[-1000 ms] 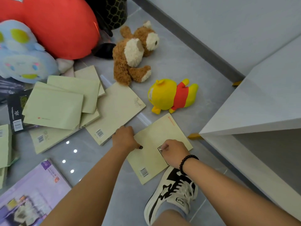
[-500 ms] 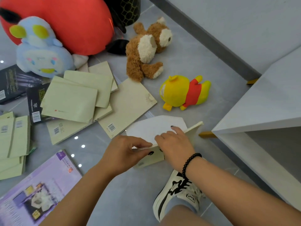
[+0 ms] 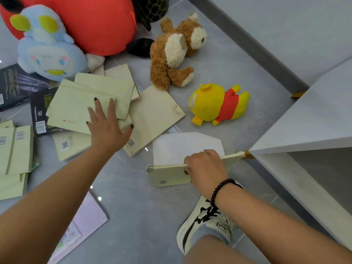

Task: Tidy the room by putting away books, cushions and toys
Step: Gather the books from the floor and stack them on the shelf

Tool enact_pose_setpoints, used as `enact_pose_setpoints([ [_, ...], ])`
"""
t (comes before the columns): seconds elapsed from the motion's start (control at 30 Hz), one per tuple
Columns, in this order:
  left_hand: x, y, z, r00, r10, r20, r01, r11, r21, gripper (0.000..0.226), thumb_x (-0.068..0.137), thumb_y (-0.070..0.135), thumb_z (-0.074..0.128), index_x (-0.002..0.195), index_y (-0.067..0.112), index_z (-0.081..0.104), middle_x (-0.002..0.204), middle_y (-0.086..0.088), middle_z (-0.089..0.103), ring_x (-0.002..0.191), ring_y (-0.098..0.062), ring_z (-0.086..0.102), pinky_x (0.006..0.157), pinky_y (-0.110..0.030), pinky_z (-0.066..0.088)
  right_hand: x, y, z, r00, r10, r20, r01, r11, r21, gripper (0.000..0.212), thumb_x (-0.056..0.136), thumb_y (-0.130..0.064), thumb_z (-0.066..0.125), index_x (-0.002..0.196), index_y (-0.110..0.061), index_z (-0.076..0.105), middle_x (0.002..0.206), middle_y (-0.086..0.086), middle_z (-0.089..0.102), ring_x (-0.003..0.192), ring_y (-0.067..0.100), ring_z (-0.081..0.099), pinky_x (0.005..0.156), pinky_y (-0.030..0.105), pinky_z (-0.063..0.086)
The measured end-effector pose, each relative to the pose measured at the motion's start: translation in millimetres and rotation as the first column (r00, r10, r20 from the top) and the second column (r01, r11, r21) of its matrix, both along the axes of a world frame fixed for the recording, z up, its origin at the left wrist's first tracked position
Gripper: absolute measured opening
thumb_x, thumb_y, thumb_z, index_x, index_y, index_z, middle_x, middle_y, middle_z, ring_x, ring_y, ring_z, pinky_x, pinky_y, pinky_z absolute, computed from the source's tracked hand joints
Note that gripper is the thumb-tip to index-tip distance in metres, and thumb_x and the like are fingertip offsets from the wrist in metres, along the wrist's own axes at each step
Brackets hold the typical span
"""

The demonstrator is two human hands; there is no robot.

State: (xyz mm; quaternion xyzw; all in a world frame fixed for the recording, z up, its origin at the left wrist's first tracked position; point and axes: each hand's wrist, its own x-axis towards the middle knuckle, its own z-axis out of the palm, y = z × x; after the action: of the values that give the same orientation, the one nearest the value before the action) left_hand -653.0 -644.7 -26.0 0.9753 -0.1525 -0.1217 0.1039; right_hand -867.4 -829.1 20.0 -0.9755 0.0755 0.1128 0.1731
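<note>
On the grey tiled floor (image 3: pixel 219 60) lie three small plush toys: blue (image 3: pixel 47 52), brown (image 3: pixel 175 52), yellow (image 3: pixel 217 103). Right hand (image 3: pixel 206 168) pinches a pale green paperback (image 3: pixel 169 175), tilted, cover splayed open, near the white shelf (image 3: pixel 304 130). Left hand (image 3: pixel 108 126), fingers spread, rests on the green book pile (image 3: pixel 76 103).

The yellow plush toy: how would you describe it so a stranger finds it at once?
Start at the white table on the right. On the floor just left of it lies the yellow plush toy, below the brown teddy bear. Only it wears a red shirt.
</note>
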Motion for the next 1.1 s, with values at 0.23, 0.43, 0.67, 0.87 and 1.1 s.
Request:
enact_pose_setpoints([
  [0.23,21.8,-24.9,-13.1,0.997,0.005,-0.081,0.014,0.972,0.236,0.092,0.08,0.059,0.055,0.151,0.025,0.007,0.161,-0.01,-0.011,0.145,-0.048,-0.01,0.104,-0.076,0.017,5.6,12.8,3.0,0.997,-0.075,-0.012,0.075,0.997,-0.004,0.051,0.018,-0.005,0.083,0.042,-0.026,0.044,0.039,-0.01,0.037,0.036,0.013,0.045,0.06,0.03,0.053],
  [0.43,31.8,-25.0,-17.3,0.995,0.101,-0.022,-0.094,0.974,0.206,0.082,0.088,0.069,0.04,0.152,0.029,0.007,0.16,-0.018,-0.012,0.145,-0.048,-0.007,0.105,-0.076,0.016,-2.2,24.9,0.5,1.0,-0.021,-0.02,0.021,1.0,-0.021,0.035,0.017,-0.001,0.062,0.043,-0.023,0.053,0.039,-0.009,0.043,0.037,0.014,0.048,0.064,0.034,0.057],
  [0.67,54.0,-26.4,-13.4,0.999,0.039,-0.027,-0.027,0.94,0.341,0.056,0.102,0.02,0.034,0.153,0.017,0.012,0.156,-0.034,0.0,0.138,-0.061,0.011,0.098,-0.067,0.037,-1.0,21.1,-7.9,0.995,-0.006,-0.095,0.004,1.0,-0.021,0.046,0.012,-0.007,0.083,0.045,-0.024,0.056,0.039,-0.01,0.044,0.038,0.013,0.049,0.067,0.033,0.056],
  [0.87,56.2,-12.0,-4.3,0.994,-0.1,0.046,0.075,0.919,0.387,0.064,0.098,-0.001,0.037,0.154,0.012,0.011,0.15,-0.039,0.015,0.126,-0.063,0.034,0.088,-0.062,0.045,7.0,14.0,-1.9,0.976,0.079,-0.204,-0.087,0.996,-0.031,0.024,0.08,-0.008,0.06,0.101,-0.019,0.063,0.093,-0.001,0.065,0.095,0.019,0.058,0.11,0.035,0.026],
  [1.1,-13.5,-19.3,61.8,0.99,-0.128,0.064,0.132,0.99,-0.06,0.084,0.082,-0.009,0.052,0.154,0.021,0.02,0.147,-0.016,0.042,0.096,-0.051,0.057,0.076,-0.054,0.048,7.1,7.4,4.6,0.969,0.032,-0.245,-0.035,0.999,-0.008,0.025,0.09,-0.008,0.049,0.108,-0.02,0.062,0.1,-0.003,0.064,0.103,0.019,0.055,0.112,0.031,0.016],
])
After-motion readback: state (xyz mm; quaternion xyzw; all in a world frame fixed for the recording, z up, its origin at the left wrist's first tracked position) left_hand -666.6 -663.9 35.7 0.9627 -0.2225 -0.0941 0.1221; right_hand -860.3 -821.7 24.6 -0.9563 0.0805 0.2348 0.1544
